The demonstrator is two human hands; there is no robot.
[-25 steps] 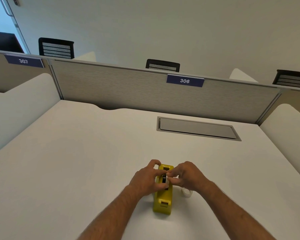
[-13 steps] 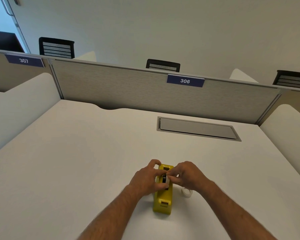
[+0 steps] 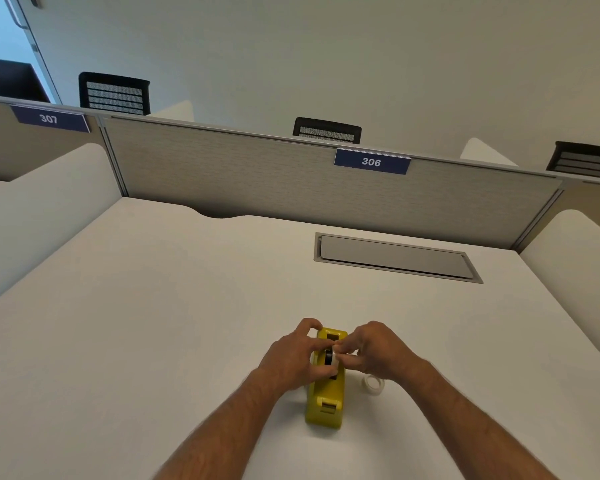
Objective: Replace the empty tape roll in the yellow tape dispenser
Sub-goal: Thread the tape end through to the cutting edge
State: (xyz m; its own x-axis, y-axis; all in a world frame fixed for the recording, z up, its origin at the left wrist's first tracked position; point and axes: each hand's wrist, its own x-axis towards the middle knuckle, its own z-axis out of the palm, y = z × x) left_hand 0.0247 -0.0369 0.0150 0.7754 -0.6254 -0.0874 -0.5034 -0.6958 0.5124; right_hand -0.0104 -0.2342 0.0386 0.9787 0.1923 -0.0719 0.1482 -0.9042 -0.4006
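On white desk point(image 3: 153, 323) | both hands' fingers point(image 3: 340, 348) pinch roll point(image 3: 330, 358) in yellow dispenser point(image 3: 326, 400)

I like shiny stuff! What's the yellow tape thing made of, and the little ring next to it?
The yellow tape dispenser looks like smooth moulded plastic with a soft sheen. The small ring on the desk looks pale and translucent, perhaps plastic or tape; too small to tell.

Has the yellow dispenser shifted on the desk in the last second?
No. The yellow dispenser sits the same way below the grey desk hatch, beside the small clear roll.
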